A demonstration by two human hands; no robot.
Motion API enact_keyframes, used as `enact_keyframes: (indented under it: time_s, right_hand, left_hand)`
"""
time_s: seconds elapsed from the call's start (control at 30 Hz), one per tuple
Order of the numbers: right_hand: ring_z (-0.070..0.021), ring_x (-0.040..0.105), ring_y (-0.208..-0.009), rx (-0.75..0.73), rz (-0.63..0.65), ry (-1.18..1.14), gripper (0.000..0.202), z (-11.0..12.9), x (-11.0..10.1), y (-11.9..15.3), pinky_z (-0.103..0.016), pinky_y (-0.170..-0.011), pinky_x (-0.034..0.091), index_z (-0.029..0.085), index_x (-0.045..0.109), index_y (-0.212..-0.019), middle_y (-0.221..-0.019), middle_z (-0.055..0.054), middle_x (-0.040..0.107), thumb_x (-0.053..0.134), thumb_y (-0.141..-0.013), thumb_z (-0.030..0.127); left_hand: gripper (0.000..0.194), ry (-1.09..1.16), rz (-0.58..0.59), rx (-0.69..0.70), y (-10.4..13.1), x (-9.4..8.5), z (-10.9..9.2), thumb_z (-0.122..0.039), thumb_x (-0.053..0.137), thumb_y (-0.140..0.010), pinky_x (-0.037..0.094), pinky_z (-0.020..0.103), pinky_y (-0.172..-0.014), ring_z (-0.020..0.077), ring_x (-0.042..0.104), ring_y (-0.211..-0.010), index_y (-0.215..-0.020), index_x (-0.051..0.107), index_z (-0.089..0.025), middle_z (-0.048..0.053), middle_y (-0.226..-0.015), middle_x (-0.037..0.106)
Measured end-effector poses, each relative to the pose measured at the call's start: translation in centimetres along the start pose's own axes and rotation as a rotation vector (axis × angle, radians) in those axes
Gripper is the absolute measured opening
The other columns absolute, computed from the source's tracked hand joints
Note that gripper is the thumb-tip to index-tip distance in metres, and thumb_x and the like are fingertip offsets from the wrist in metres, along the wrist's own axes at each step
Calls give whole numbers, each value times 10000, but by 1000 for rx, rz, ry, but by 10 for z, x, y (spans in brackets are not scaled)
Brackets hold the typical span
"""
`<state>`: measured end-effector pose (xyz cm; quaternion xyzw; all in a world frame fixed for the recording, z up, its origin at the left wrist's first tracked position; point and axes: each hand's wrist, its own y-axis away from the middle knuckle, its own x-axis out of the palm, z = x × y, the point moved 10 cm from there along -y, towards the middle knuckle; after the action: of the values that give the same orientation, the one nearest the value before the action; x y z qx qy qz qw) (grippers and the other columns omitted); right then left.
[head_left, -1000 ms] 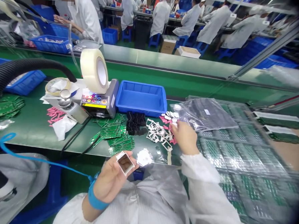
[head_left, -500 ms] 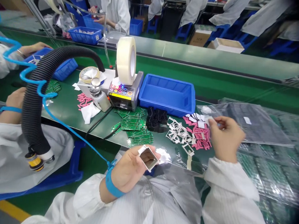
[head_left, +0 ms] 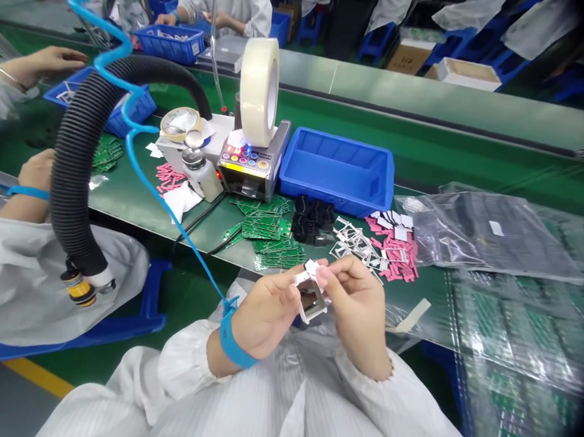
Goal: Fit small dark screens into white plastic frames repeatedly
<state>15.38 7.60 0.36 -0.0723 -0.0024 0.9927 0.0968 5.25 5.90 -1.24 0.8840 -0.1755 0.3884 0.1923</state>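
Near my body, my left hand grips a small white frame by its left side; a blue band circles that wrist. My right hand pinches a small white piece against the frame's upper edge. Beyond my hands lie green circuit boards, black parts, more white frames and pink pieces. A few white tabs rest on the pink pile.
A blue bin and a tape dispenser stand behind the parts. At the left are a black hose, a bottle and another person's hand. Plastic bags lie at the right.
My right hand has moved left from beside the pink pile to the frame, bringing a white piece. The frame is tilted differently in my left hand. The camera view has shifted slightly.
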Motion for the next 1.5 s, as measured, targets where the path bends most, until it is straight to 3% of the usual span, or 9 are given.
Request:
enact_keyframes:
  time_s: [0.1, 0.2, 0.27, 0.43, 0.77, 0.97, 1.17, 1.37, 1.5]
  right_hand:
    - [-175, 591, -773, -272, -22, 302, 100, 28, -4, -6, -323, -679, 509, 212, 620, -840, -827, -35, 629, 638, -777, 287]
    - [-204, 612, -965, -372, 197, 325, 171, 38, 14, -6, -361, -808, 517, 227, 668, -972, -996, -59, 664, 556, -849, 265]
    - [-197, 651, -911, -379, 256, 318, 173, 40, 19, -3, -358, -788, 540, 234, 702, -916, -952, -43, 706, 537, -868, 245]
    - [-203, 681, -845, -436, 37, 333, 164, 44, 3, 9, -408, -797, 554, 251, 721, -928, -920, -27, 732, 599, -830, 202]
    - [-185, 662, -797, -523, -6, 458, 125, 37, 5, 15, -358, -727, 541, 221, 656, -800, -840, -39, 709, 543, -849, 196]
    - [-189, 600, -796, -344, -73, 469, 142, -8, -29, 13, -355, -710, 491, 200, 586, -762, -827, -54, 635, 499, -872, 225]
    - [-213, 585, -833, -304, 52, 491, 160, -30, -32, 3, -398, -752, 477, 209, 681, -837, -877, -70, 629, 591, -820, 341]
    - [-199, 563, -1098, -55, 572, -199, 343, -10, 16, 17, -369, -925, 455, 257, 639, -1104, -1146, -69, 626, 522, -863, 472]
    - [-184, 611, -993, 144, 652, -535, 304, -10, 36, 25, -339, -863, 492, 246, 669, -942, -1090, -48, 646, 636, -770, 495]
  left_hand:
    - [397, 15, -14, 11, 0, -3, -2, -510, 691, -666, 393, 379, -917, 270, 568, -1038, -840, 728, -155, 108, -1045, 666]
    - [425, -19, 9, 13, 1, -1, -3, -542, 681, -656, 416, 338, -812, 231, 598, -893, -810, 724, -148, 84, -874, 673]
    - [429, -39, 17, 18, 1, 0, -4, -550, 669, -665, 418, 323, -768, 217, 599, -839, -810, 722, -150, 73, -813, 665]
    - [410, -43, 11, 16, 2, -1, -2, -528, 677, -671, 425, 317, -764, 205, 593, -822, -824, 728, -151, 70, -858, 648]
    - [365, 37, -106, -35, -5, -17, 11, -454, 735, -641, 389, 420, -956, 274, 599, -1000, -834, 736, -144, 93, -843, 712]
    - [324, 145, -156, -12, -1, -37, 9, -394, 716, -691, 353, 389, -1038, 263, 580, -1104, -879, 732, -130, 107, -1083, 701]
    - [337, 271, 78, -146, 4, -19, 18, -456, 668, -720, 442, 357, -956, 264, 604, -1089, -876, 731, -165, 90, -1206, 652]
    - [368, 332, 245, -283, 12, 7, 32, -468, 696, -685, 478, 286, -863, 216, 658, -979, -900, 723, -170, 60, -1016, 732]
    - [374, 323, 259, -301, 15, 12, 36, -461, 703, -679, 459, 329, -874, 231, 657, -970, -908, 716, -166, 79, -974, 732]
